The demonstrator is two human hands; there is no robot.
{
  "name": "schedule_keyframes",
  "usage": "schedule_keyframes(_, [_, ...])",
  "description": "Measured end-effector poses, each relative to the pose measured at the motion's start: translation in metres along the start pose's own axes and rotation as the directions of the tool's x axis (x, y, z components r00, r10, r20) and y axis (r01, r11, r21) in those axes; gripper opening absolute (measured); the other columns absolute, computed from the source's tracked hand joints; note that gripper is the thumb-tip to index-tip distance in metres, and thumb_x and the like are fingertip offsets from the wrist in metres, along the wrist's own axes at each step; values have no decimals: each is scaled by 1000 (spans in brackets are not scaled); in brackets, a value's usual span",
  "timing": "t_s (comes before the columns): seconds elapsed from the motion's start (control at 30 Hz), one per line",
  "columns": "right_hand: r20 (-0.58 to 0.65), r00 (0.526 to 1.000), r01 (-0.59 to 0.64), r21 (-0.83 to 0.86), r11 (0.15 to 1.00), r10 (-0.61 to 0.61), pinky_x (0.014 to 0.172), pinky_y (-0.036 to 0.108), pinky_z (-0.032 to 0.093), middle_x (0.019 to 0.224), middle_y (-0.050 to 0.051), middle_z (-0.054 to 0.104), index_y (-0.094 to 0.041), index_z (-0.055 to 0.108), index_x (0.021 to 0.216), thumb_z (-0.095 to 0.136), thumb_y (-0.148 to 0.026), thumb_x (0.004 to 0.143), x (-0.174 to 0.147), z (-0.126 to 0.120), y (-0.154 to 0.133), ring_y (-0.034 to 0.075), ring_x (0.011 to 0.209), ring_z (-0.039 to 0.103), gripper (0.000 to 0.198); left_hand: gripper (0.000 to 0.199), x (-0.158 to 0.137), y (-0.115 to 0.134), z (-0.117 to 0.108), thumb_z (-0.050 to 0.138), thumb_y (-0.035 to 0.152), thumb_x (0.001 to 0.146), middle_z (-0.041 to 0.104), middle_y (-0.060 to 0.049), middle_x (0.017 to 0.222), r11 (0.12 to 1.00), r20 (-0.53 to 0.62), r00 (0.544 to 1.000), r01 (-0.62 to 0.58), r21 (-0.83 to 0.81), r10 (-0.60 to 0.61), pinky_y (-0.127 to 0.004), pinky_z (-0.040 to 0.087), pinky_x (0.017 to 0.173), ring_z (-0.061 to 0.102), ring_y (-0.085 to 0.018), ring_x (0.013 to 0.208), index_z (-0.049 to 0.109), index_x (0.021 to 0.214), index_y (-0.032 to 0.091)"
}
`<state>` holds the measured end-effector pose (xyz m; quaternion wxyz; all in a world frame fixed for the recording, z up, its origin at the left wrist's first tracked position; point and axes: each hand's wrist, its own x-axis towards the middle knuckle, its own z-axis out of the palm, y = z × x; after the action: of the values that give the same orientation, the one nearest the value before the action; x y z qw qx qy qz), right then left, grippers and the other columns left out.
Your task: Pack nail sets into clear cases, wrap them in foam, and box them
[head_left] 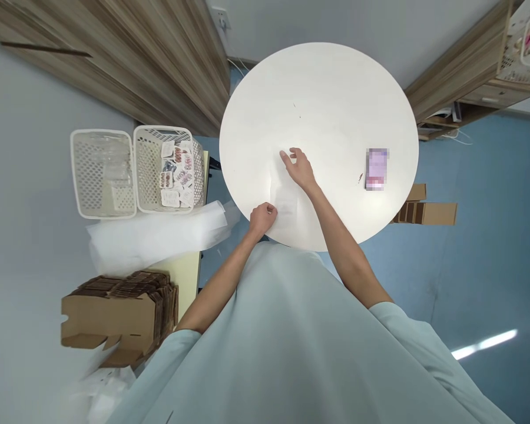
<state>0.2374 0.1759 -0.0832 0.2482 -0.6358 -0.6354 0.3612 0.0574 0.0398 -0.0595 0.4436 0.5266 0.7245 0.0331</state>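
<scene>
On the round white table (327, 88), a clear, nearly invisible plastic bag (286, 203) lies near the front edge. My left hand (262, 218) is closed at the bag's left side, thumb and fingers pinched on its edge. Above the far end of the bag, my right hand (299, 168) is held with thumb and fingers apart and nothing between them. The table's glare hides the bag's exact outline. To the right lies a blurred pink and purple rectangular item (377, 169), with a small dark reddish piece (360, 177) beside it.
At left, a white basket (146, 171) holds small packets; another basket (80, 171) holds clear packaging. Below them are a white foam-like roll (159, 232) and stacked flat cardboard boxes (110, 318). More cardboard boxes (439, 213) are on the floor at right.
</scene>
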Motion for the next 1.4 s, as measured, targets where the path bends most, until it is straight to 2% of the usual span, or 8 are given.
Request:
schedule_keyframes(0.13, [118,993,33,-67,997,-25,113,49,54,147,16,60,-21,64,138,47,-57,111,-16,-10,5,29,127,64,49,12,2,-5,2,64,26,94,82,-8,113,1000,13,1000,24,19,-25,-43,58,98,74,-32,109,75,94,24])
schedule_keyframes(0.23, [216,970,157,-217,964,-109,122,58,44,160,18,53,-20,67,138,57,-49,108,-29,-12,9,36,150,47,43,12,3,-9,3,63,26,93,82,-7,110,999,-3,1000,21,34,-21,-42,58,96,75,-31,107,75,93,25])
schedule_keyframes(0.5, [311,942,255,-410,876,-129,135,57,22,180,19,24,-13,40,167,48,-53,110,-55,10,19,33,170,16,69,18,1,-10,2,58,26,97,80,-8,104,996,-37,999,-12,89,16,-43,58,94,74,-32,104,75,103,25])
schedule_keyframes(0.63, [276,952,240,-397,886,-134,137,58,16,181,18,20,-13,33,170,44,-52,111,-62,16,22,32,170,13,72,37,-11,-5,5,50,24,102,67,-20,141,940,-122,949,-260,222,291,-51,52,108,64,-37,131,65,135,17])
schedule_keyframes(0.77, [251,958,234,-407,883,-138,137,58,12,182,17,19,-13,31,171,42,-49,112,-60,18,22,31,171,11,70,43,-15,-7,12,58,27,101,51,-20,163,754,126,800,-596,276,587,-58,38,125,44,-39,154,60,143,20])
schedule_keyframes(0.97, [254,958,226,-370,901,-136,135,60,22,180,17,25,-13,38,168,39,-37,112,-74,3,6,31,170,17,60,47,-4,-22,12,64,25,98,47,-19,168,725,194,767,-641,251,611,-59,34,128,41,-39,158,61,144,22])
schedule_keyframes(1.17, [371,912,294,-301,907,-173,126,55,43,166,16,52,-19,63,146,51,-29,110,-150,-14,1,31,159,44,39,46,0,-25,10,53,19,100,49,-15,168,711,201,759,-651,265,620,-56,35,129,42,-34,158,61,146,22])
schedule_keyframes(1.4, [332,936,229,-330,916,-115,130,50,42,172,14,45,-16,61,147,45,-15,108,-186,9,22,27,165,34,42,43,6,-25,6,57,20,99,52,-16,164,700,224,748,-664,263,625,-52,39,127,50,-33,152,64,142,23])
